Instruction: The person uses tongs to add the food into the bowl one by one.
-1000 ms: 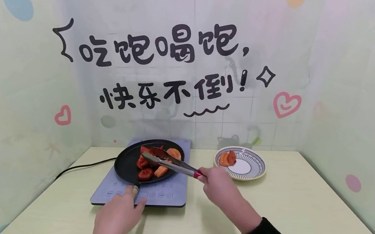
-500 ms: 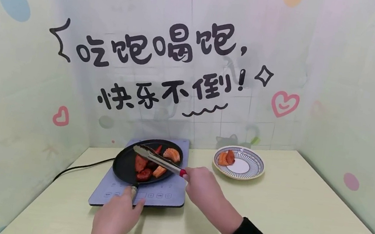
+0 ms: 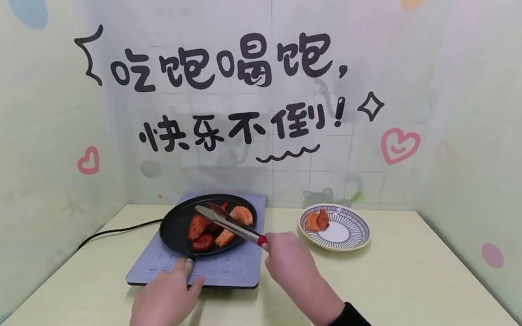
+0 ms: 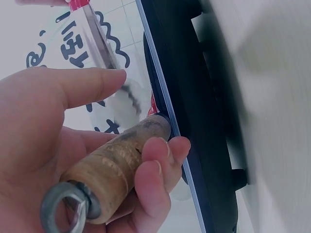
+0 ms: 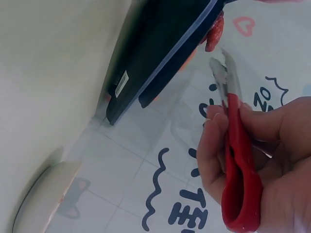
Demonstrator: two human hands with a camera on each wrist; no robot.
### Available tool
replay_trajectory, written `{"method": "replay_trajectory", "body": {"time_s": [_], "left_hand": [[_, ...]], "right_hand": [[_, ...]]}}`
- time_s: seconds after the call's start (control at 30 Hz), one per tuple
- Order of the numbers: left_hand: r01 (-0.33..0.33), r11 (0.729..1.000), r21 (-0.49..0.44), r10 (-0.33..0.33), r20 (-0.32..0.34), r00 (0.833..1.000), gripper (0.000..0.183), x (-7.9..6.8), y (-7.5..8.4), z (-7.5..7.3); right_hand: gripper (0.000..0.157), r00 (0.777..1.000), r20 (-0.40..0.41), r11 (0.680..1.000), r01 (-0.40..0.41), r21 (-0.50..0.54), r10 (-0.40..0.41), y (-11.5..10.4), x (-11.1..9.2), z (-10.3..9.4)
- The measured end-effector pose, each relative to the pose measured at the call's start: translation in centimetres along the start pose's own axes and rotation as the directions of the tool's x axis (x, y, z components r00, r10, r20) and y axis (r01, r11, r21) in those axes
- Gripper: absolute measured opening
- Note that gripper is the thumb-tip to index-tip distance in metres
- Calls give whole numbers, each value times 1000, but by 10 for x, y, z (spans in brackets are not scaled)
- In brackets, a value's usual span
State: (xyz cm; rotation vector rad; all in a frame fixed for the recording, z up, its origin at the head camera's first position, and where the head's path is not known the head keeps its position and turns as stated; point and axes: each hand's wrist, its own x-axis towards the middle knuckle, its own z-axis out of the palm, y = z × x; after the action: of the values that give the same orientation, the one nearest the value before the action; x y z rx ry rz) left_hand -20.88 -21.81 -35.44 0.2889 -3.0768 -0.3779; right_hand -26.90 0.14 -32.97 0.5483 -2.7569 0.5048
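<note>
A black frying pan (image 3: 174, 230) sits on a grey-blue induction cooker (image 3: 145, 271). My left hand (image 3: 163, 298) grips its wooden handle (image 4: 109, 167), which has a metal ring at the end. My right hand (image 3: 294, 270) holds metal tongs with red grips (image 5: 245, 179). Over the pan, the tongs' tips (image 5: 221, 73) are slightly parted with no food visible between them. Under and beside them lie dark red meat slices (image 3: 202, 243) and orange pieces like salmon (image 3: 242, 215). The tongs partly cover the food.
At the back right stands a patterned plate (image 3: 339, 240) with orange and red food pieces (image 3: 317, 221) on its left side. A black cord (image 3: 120, 231) runs left from the cooker over the pale table (image 3: 371, 301). Printed walls enclose the back and sides.
The tongs have risen from among the red slices to above the pan, and my right hand has shifted slightly left. A red slice now lies flatter. My left hand stays on the handle.
</note>
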Motion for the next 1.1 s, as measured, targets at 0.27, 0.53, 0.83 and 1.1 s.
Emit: {"method": "replay_trajectory", "body": {"time_s": [0.27, 0.53, 0.83, 1.1], "left_hand": [[2, 1000, 1, -2, 7, 1000, 70, 1, 0, 1], [5, 1000, 6, -5, 7, 1000, 71, 0, 1, 0], [1, 1000, 1, -1, 3, 1000, 70, 0, 2, -1], [-9, 1000, -3, 9, -9, 1000, 69, -1, 2, -1]], "right_hand": [[6, 1000, 13, 997, -12, -74, 13, 2, -3, -5], [6, 999, 34, 998, 19, -57, -17, -6, -6, 3], [7, 999, 43, 999, 11, -38, -10, -3, -5, -1], [9, 999, 26, 998, -46, 42, 45, 10, -1, -20]]}}
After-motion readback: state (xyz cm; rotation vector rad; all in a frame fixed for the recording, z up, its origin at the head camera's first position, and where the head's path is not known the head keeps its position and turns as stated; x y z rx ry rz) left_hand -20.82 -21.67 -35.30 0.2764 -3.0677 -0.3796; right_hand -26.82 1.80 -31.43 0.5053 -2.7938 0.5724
